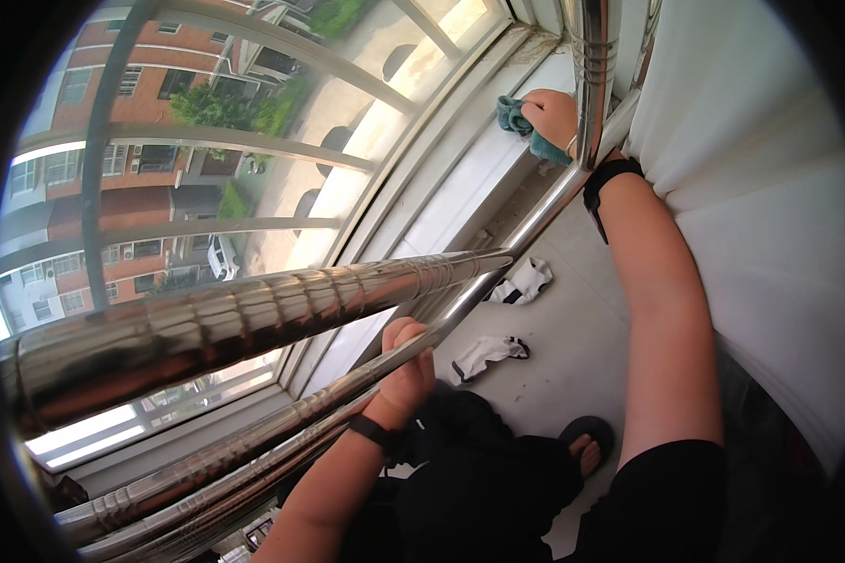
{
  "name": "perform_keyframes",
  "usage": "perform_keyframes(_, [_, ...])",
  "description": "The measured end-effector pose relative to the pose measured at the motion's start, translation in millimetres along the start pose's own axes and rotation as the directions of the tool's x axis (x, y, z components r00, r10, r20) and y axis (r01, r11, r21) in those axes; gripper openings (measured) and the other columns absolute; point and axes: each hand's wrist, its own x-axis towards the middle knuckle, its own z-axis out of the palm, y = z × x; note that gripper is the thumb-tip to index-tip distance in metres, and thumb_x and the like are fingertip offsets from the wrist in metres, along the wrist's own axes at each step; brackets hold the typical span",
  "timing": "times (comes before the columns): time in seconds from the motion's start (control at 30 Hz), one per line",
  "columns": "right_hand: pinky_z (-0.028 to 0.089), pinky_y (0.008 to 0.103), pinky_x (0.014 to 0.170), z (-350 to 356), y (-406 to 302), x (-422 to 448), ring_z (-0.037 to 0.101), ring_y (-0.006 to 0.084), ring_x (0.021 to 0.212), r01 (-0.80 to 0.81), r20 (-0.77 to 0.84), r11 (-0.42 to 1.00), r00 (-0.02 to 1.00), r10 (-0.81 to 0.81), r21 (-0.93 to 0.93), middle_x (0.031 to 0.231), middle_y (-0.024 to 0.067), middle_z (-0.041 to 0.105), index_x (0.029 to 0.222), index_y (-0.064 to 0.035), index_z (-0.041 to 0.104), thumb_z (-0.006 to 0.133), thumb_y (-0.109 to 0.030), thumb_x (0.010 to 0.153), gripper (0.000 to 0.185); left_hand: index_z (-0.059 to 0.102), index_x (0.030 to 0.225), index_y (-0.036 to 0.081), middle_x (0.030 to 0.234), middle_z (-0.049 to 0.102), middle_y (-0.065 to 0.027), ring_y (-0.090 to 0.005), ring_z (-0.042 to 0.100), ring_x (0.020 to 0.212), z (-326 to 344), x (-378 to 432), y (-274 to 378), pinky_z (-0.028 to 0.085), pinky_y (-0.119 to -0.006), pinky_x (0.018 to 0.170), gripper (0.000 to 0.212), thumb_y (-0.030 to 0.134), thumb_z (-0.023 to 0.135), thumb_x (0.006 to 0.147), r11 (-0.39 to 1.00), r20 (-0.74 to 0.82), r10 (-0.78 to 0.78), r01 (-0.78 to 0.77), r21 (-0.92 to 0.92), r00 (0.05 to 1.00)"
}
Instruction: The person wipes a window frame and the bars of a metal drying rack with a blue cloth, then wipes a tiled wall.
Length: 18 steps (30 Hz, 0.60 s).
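Note:
My right hand [551, 121] reaches past the metal rails and grips a bunched green cloth [514, 116] at the far end of the white window sill [458, 184]. Part of the cloth hangs below my fingers, and an upright steel post [590, 84] stands right beside my wrist. Lower down, my left hand [405, 366] is wrapped around a thin shiny metal rail [458, 313]. A thicker ringed steel bar [253, 302] crosses above that hand and meets the rail at a joint.
Two white socks with dark trim, one sock [489, 357] nearer and another sock [524, 281] farther, lie on the grey floor [570, 338]. A white curtain [760, 211] hangs at the right. Beyond the window bars [253, 144] are buildings. My sandalled foot [588, 450] is below.

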Motion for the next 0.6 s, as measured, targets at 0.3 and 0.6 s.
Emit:
perform_keyframes(0.3, [0.045,0.0383,0.080,46.7,-7.8,-12.8,0.056,0.0292,0.085,0.273,-0.329,0.947,0.890,-0.315,-0.168,0.088,0.0104,0.062,0.079,-0.0040,0.066,0.053,-0.015,0.076,0.017,0.047,0.107,-0.001,0.100,0.049,-0.0175,-0.0327,0.048,0.093,2.0,3.4,3.1,0.041,-0.042,0.084,0.023,0.009,0.046,0.086,0.999,-0.006,0.021,-0.021,0.026,1.000])
perform_keyframes(0.6, [0.045,0.0401,0.077,25.2,-30.2,-17.2,0.054,0.0322,0.081,0.005,-0.097,0.969,0.995,0.020,0.246,0.084,0.0140,0.061,0.072,0.0006,0.062,0.050,-0.014,0.075,0.020,0.049,0.105,0.000,0.100,0.051,-0.0182,-0.0349,0.050,0.093,2.1,1.2,-0.5,0.043,-0.042,0.083,0.023,0.004,0.050,0.082,1.000,-0.038,0.020,-0.020,0.006,0.999])
